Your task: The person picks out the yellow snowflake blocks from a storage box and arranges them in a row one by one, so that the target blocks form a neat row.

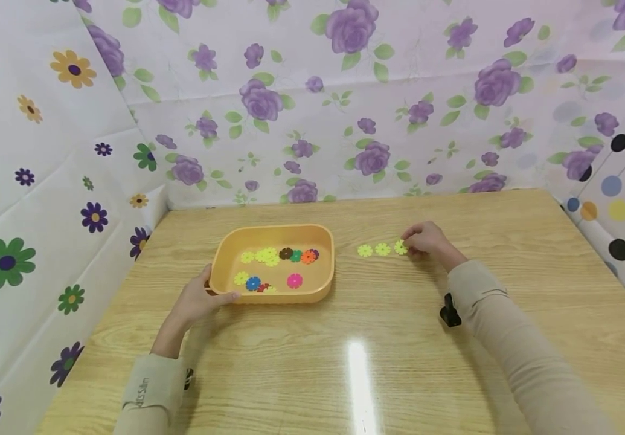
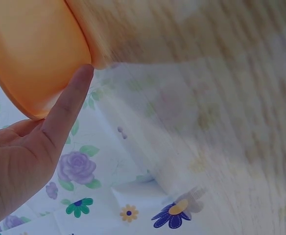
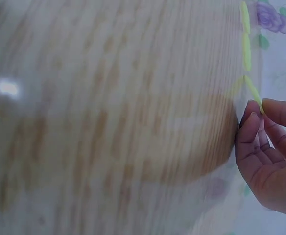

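Note:
Between thumb and fingertips, my right hand [image 1: 426,237] pinches a yellow flower-shaped plastic piece [image 1: 400,247]. The right wrist view shows this piece [image 3: 252,92] tilted, its far edge at the table. Two matching yellow pieces [image 1: 383,249] lie flat in a row to its left. My left hand [image 1: 197,300] holds the orange plastic basin [image 1: 327,266] at its near left corner, thumb along the front and fingers at the left side. Inside the basin lie several flower-shaped pieces, among them yellow ones [image 1: 267,256], a pink one [image 1: 294,280] and a blue one [image 1: 253,283].
The wooden table [image 1: 290,374] carries the basin and the row. Behind it hangs a purple-flowered sheet [image 1: 290,103], with a flower-printed sheet [image 1: 29,229] at the left and a dotted one [image 1: 619,208] at the right. A black wrist device [image 1: 450,312] sits under the right sleeve.

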### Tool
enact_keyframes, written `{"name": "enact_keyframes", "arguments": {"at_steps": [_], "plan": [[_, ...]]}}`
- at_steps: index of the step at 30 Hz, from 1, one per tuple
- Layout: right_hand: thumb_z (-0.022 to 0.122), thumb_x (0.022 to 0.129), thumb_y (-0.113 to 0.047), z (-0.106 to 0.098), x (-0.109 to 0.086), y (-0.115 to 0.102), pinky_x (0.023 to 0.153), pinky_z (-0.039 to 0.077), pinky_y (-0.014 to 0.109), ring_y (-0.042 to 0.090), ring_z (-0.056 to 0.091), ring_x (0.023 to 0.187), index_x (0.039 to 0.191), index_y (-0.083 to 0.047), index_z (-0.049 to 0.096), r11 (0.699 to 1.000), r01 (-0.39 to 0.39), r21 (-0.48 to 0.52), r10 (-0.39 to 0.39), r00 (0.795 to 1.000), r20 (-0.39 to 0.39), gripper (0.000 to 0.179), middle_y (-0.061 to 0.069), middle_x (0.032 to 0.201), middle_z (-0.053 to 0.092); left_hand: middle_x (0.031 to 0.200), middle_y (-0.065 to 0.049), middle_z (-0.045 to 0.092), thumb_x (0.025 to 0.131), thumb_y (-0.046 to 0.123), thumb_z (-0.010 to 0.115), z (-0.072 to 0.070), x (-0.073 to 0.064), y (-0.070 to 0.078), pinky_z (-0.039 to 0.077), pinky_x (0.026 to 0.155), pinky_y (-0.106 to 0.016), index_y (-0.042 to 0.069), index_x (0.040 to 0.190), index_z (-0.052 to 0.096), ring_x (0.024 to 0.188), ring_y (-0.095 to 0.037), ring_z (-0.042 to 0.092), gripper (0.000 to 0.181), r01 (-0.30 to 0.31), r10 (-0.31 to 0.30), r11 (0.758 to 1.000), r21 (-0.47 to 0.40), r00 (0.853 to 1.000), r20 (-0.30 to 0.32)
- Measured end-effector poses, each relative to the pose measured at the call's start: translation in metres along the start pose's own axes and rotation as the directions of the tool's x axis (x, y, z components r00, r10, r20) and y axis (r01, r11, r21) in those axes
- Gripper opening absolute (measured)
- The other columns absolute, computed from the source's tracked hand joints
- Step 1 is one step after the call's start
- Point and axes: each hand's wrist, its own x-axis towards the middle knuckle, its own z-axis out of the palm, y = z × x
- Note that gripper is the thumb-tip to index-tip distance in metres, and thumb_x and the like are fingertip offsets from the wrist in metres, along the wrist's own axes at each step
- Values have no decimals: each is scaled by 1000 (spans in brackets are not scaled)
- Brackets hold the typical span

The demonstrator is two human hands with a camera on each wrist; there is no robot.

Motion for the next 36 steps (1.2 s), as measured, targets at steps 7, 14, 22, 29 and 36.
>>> {"name": "enact_keyframes", "arguments": {"at_steps": [7,14,22,29,36], "plan": [[55,86,-2,3,-2,1,59,49,28,14,59,61,106,10,58,1000,-2,6,2,1000,-28,23,13,79,62,108,-21,56,75,36,75,0,1,-1,46,67,-31,1,137,33,90,-27,54,82,7,-7,1000,2,1000,4],[58,85,-7,0,-6,-3,59,50,30,17,60,61,103,9,60,1000,10,-7,-11,995,-98,24,17,81,63,108,-22,56,75,35,75,-1,1,0,46,67,-32,1,137,33,89,-28,54,82,3,-3,1000,-14,1000,6],[54,91,-16,-4,-11,-12,73,50,38,29,62,87,113,5,57,999,46,16,-45,997,-58,31,24,116,53,108,-22,56,75,35,75,0,1,-1,46,68,-32,1,137,32,90,-28,54,83,3,-3,1000,-5,1000,7],[56,89,-17,2,-18,-29,77,49,43,29,62,87,113,3,57,997,73,13,-72,996,-52,31,22,113,56,109,-22,56,75,35,74,0,1,-1,46,68,-32,2,138,32,91,-28,54,82,-1,1,1000,-1,1000,7],[58,89,-17,12,-24,-46,77,48,45,34,61,89,111,1,59,997,79,21,-78,995,-57,29,21,111,57,109,-21,56,75,36,74,-1,1,-1,46,69,-32,2,137,33,91,-28,55,82,-1,1,1000,5,1000,9]]}}
